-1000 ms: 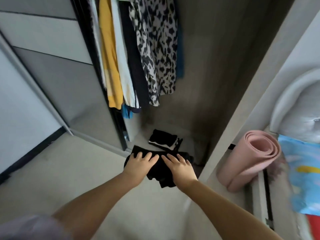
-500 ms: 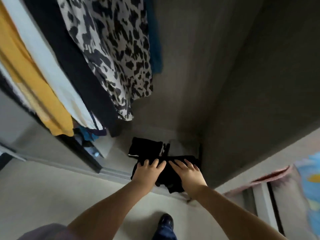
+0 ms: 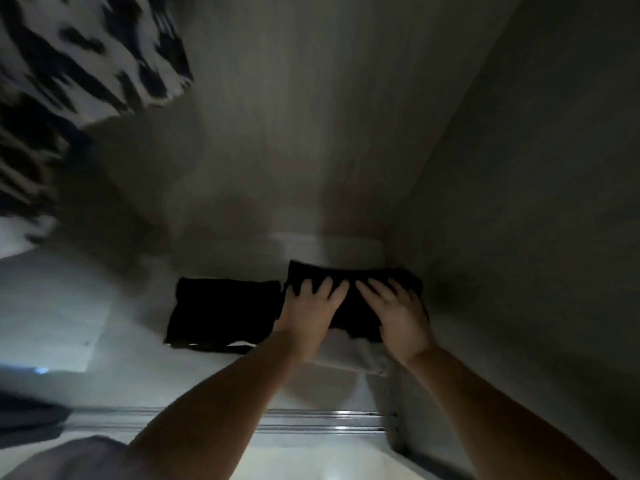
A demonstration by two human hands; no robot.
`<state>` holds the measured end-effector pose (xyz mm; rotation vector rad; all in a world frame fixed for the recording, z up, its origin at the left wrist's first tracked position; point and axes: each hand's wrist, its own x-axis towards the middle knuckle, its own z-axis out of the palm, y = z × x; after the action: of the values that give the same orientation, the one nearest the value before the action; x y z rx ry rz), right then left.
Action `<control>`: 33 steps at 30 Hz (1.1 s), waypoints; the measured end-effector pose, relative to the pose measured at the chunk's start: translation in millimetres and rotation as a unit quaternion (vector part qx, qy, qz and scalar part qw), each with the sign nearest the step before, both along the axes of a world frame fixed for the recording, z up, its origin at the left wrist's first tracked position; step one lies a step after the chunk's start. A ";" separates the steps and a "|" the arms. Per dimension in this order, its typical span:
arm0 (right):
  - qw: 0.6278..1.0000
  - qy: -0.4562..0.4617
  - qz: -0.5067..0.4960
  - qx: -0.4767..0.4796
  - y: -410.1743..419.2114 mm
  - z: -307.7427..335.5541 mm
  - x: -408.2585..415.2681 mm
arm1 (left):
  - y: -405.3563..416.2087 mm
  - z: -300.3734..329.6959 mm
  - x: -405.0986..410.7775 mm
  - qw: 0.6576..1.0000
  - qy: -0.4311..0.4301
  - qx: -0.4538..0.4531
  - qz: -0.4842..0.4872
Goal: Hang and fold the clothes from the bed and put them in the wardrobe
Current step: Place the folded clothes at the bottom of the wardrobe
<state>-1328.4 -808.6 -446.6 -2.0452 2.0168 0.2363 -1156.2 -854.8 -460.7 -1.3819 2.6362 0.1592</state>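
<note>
The view looked down into the bottom of a dim wardrobe (image 3: 346, 133), with both bare forearms reaching in from the lower edge. The left hand (image 3: 308, 313) and the right hand (image 3: 398, 317) lay side by side, close but not touching, on a folded black garment (image 3: 353, 306) that sat on the wardrobe floor (image 3: 121, 358) in the back right corner, against the right side wall (image 3: 536, 202). Both hands were flat, fingers spread and fairly straight, pressing down on the cloth rather than gripping it (the fingertips pointed toward the back panel). The garment's near edge rested on something pale grey, though what it was could not be made out.

Just to the left of it, nearly touching, lay a second folded black garment (image 3: 221, 310) with a thin white stripe along its near edge. In the upper left, blurred, hung a black-and-white animal-print garment (image 3: 79, 53). A metal sliding-door track (image 3: 311, 419) ran across the wardrobe's front edge beneath the arms. A grey sleeve (image 3: 69, 459) showed at the lower left.
</note>
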 end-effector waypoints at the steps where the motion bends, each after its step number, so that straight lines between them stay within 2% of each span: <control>1: 1.000 0.007 -0.011 -0.022 -8.6 -11.1 -9.2 | -9.1 -14.0 -8.9 1.000 0.020 -0.022 0.005; 4: 0.996 0.049 -0.029 -0.069 -20.6 -57.7 -28.9 | -25.0 -65.7 -29.8 0.997 0.056 -0.050 0.003; 6: 0.998 0.051 -0.037 -0.031 -17.0 -99.7 -32.2 | -18.8 -112.9 -37.9 0.999 0.041 -0.023 0.004; 9: 0.994 0.072 -0.039 0.076 7.2 -165.5 -20.1 | 13.4 -179.6 -40.2 0.999 0.020 0.030 0.010; 11: 0.994 0.066 -0.065 0.060 26.8 -194.2 -9.5 | 33.1 -211.6 -37.5 0.999 0.027 0.045 -0.008; 13: 0.991 0.062 -0.074 0.093 40.8 -212.3 -9.8 | 39.1 -226.4 -36.5 0.999 0.023 0.042 -0.022; 17: 0.983 0.045 -0.061 0.166 35.5 -199.9 -14.3 | 30.7 -222.8 -35.4 0.993 -0.009 0.116 -0.031; 21: 0.964 0.010 -0.072 0.256 11.7 -143.4 -12.9 | 21.2 -165.3 -28.5 0.983 -0.048 0.176 -0.025; 24: 0.972 -0.035 -0.114 0.202 -2.1 -80.4 -13.7 | 13.5 -100.1 -13.2 0.990 -0.025 0.139 -0.025; 28: 0.976 -0.027 -0.157 0.148 -9.8 24.2 -4.9 | -2.4 12.5 1.4 0.994 -0.006 0.112 0.013; 33: 0.984 -0.037 -0.128 0.114 -18.2 164.2 18.2 | -12.8 172.7 16.2 0.993 0.064 0.087 0.056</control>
<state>-1310.3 -826.8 -282.3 -1.6171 2.0744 0.3172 -1140.0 -867.6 -288.0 -1.5059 2.5704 0.4952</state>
